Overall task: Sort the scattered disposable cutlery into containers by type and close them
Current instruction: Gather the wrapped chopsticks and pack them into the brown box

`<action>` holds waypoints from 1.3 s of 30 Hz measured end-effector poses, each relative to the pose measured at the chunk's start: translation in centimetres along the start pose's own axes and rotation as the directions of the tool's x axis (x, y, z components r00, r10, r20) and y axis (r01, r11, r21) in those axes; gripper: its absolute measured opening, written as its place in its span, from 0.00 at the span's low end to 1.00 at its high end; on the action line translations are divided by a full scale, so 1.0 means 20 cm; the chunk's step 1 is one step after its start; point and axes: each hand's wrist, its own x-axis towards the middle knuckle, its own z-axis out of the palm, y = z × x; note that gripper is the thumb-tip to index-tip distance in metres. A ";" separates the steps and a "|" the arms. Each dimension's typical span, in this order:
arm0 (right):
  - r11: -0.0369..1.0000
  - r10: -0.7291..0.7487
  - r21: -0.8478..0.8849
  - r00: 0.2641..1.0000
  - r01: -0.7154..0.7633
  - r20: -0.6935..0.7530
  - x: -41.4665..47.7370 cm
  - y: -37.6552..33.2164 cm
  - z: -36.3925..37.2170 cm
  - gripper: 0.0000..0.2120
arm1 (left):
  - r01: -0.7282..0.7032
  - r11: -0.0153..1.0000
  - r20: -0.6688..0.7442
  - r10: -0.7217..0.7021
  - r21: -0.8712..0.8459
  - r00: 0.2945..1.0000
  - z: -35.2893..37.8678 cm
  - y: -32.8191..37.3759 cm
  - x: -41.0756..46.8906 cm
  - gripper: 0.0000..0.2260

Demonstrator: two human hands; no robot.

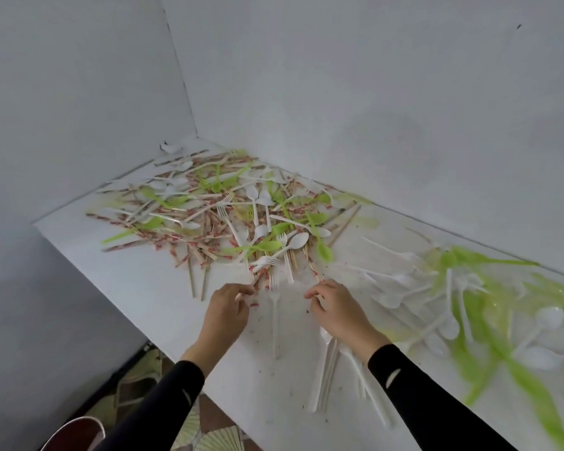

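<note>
A big mixed heap of cutlery [228, 216] covers the far corner of the white table [144, 275]: white spoons and forks, green pieces, and chopsticks in red-printed paper sleeves. My left hand [225, 312] pinches a wrapped chopstick [258, 279] at the heap's near edge. My right hand [334, 309] has its fingers curled around the end of another wrapped stick [315, 275]. A white fork [275, 315] lies between my hands. White knives [326, 369] lie under my right wrist. No container is in view.
A second, blurred spread of white spoons [443, 323] and green cutlery [482, 340] fills the table's right side. Walls close the table at the back and left. The near left table edge drops to a patterned floor [137, 385].
</note>
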 end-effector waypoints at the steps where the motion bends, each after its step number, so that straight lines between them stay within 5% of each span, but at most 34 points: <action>1: 1.000 0.009 -0.027 1.000 -0.010 -0.028 0.03 0.00 0.01 0.11 | -0.007 1.000 -0.004 0.007 0.026 1.000 0.00 -0.01 0.02 0.13; 5: 0.990 0.088 -0.097 0.990 -0.099 -0.115 0.13 -0.02 0.00 0.12 | -0.030 0.998 -0.005 0.030 0.057 1.000 0.00 -0.01 0.12 0.07; 10: 0.950 0.214 -0.210 0.971 -0.232 -0.104 0.29 -0.02 0.03 0.15 | -0.015 0.999 0.248 0.003 0.048 0.969 -0.01 -0.01 0.28 0.07; 16: 0.872 0.363 -0.280 0.914 -0.402 -0.182 0.44 -0.06 0.08 0.18 | -0.205 0.964 0.468 0.105 0.168 0.878 -0.12 -0.10 0.50 0.17; 20: 0.865 0.415 -0.149 0.850 -0.479 -0.323 0.47 -0.14 0.03 0.15 | -0.345 0.922 0.497 0.221 0.173 0.839 -0.21 -0.17 0.68 0.17; 27: 0.941 0.318 0.287 0.755 -0.178 -0.574 0.47 -0.37 -0.18 0.11 | -0.433 0.900 0.450 0.365 0.055 0.815 -0.29 -0.12 0.99 0.05; 31: 0.966 0.192 0.259 0.681 -0.004 -0.706 0.52 -0.44 -0.18 0.03 | -0.404 0.914 0.448 0.373 -0.029 0.813 -0.29 -0.09 1.12 0.09; 39: 0.979 0.196 0.125 0.890 -0.158 -0.411 0.72 -0.24 0.03 0.15 | -0.279 0.945 0.455 0.326 -0.169 0.829 -0.15 0.09 1.32 0.11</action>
